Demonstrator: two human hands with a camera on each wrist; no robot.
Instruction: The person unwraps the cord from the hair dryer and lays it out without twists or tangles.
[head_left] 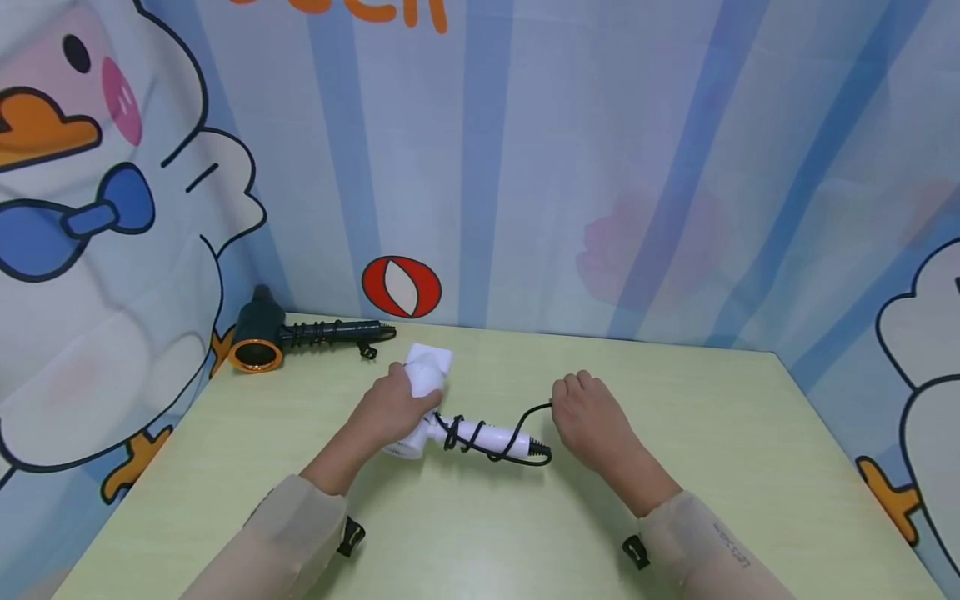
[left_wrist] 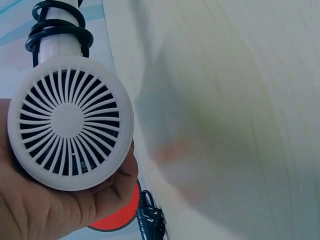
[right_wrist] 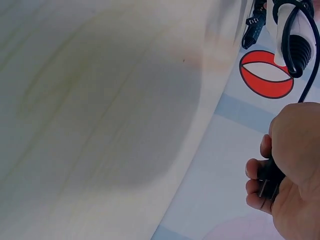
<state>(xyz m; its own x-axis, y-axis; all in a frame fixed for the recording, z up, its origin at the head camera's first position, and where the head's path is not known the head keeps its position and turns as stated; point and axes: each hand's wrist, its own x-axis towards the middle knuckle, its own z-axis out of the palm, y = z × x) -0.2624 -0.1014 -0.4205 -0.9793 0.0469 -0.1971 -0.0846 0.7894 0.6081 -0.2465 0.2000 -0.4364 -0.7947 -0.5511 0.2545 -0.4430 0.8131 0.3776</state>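
My left hand [head_left: 393, 406] grips a white hair dryer [head_left: 426, 379] around its barrel, and the round slotted intake grille [left_wrist: 67, 120] faces the left wrist camera. The dryer's handle [head_left: 487, 437] points right, with its black cord [head_left: 454, 433] coiled loosely around it. From the handle's end the cord loops back and rises to my right hand [head_left: 591, 418]. That hand has its fingers curled around the cord's black plug [right_wrist: 270, 179], whose metal prongs show in the right wrist view.
A black hair dryer [head_left: 258, 329] with an orange rim lies at the table's back left, its cord wound around the handle. The pale table [head_left: 675, 400] meets a printed cloth backdrop [head_left: 555, 167] at the back. Small black clips [head_left: 351, 536] hang by the sleeves.
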